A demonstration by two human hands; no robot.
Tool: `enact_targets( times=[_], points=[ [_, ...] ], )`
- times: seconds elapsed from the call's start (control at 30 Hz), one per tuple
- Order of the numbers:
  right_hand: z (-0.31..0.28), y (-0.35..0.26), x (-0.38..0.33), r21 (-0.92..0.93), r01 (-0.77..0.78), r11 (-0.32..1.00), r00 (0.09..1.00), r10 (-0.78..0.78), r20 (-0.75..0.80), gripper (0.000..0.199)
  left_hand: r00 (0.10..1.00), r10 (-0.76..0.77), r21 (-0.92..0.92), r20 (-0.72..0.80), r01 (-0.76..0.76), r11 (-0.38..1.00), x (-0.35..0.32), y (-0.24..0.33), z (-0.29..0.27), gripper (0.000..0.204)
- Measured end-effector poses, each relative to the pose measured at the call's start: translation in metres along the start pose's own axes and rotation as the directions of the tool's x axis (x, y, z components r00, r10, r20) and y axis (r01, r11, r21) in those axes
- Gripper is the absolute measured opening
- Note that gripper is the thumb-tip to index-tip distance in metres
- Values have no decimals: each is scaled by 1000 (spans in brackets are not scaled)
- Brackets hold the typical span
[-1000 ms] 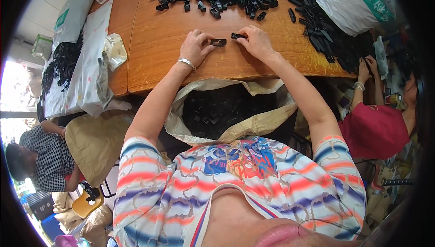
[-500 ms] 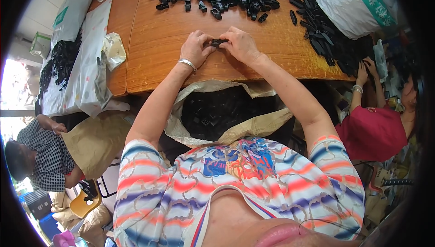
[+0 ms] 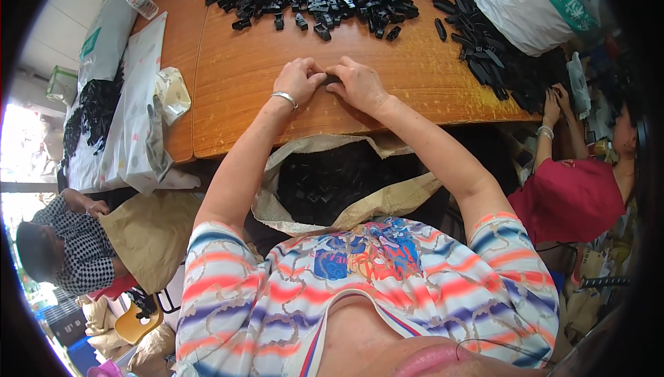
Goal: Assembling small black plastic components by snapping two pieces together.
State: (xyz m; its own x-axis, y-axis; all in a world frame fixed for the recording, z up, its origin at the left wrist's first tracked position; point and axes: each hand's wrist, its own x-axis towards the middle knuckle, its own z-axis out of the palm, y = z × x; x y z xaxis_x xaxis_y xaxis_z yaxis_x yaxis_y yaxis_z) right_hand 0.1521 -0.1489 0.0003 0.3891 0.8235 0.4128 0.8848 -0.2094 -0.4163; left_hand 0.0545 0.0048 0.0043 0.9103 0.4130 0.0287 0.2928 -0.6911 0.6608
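Over the near part of the brown wooden table (image 3: 256, 52), my left hand (image 3: 298, 81) and my right hand (image 3: 360, 84) meet fingertip to fingertip. Both are closed on one small black plastic piece (image 3: 332, 79). Fingers cover most of it, so its exact kind cannot be made out. Beyond my hands lies a large heap of small black plastic clips (image 3: 311, 0), a few of them loose along its near edge. Below the table edge, between my forearms, a woven sack (image 3: 387, 191) stands with its mouth spread, holding many small black pieces (image 3: 325, 176).
Long black plastic pieces (image 3: 484, 59) are piled at the right beside a white bag (image 3: 529, 10). A co-worker in a red top (image 3: 570, 200) reaches there. At the left are a clear bottle (image 3: 140, 3), a crumpled wrapper (image 3: 171, 95) and another person in checked clothing (image 3: 83, 245).
The black piece showed plainly between my fingertips before; now my fingers cover most of it. The whole view has shifted slightly.
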Motion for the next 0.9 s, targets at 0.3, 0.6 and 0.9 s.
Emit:
enact_targets(
  times=[0.3,0.6,0.9],
  points=[
    [-62,-55,-67,206,87,975,983,-117,140,24,985,151,18,-82,-150,989,33,-12,-15,24],
    [-63,-40,-102,298,30,954,967,-103,233,16,856,517,642,27,-411,647,99,-1,-6,26],
    [-77,117,0,-221,-193,956,980,178,-86,20,900,426,354,-95,-369,859,66,22,-1,27]
  ],
)
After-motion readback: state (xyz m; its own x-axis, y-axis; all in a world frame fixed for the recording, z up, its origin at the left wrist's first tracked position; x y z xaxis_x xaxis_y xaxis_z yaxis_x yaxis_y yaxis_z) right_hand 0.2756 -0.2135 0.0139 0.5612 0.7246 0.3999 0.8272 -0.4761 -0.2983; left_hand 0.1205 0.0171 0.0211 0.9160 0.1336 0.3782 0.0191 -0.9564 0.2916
